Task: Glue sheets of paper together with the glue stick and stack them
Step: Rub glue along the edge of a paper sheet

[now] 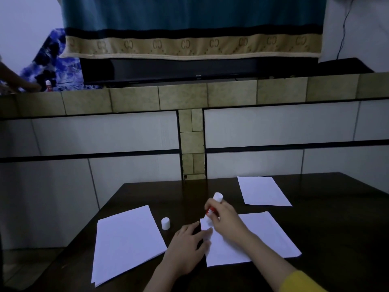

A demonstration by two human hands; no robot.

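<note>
My right hand [226,220] grips a red and white glue stick [213,204], tip down on the top left corner of a white sheet [267,237] lying in front of me on the dark table [336,228]. My left hand [187,247] lies flat with spread fingers, pressing the sheet's left edge. The glue stick's white cap [165,223] stands alone on the table to the left. A stack of white sheets [126,241] lies at the left. One more white sheet [263,190] lies at the far right.
The table stands against a white tiled wall with a tan tiled ledge [189,98]. On the ledge rests a television [189,68] draped with a teal cloth. Another person's hand [19,85] and a small bottle show at the far left.
</note>
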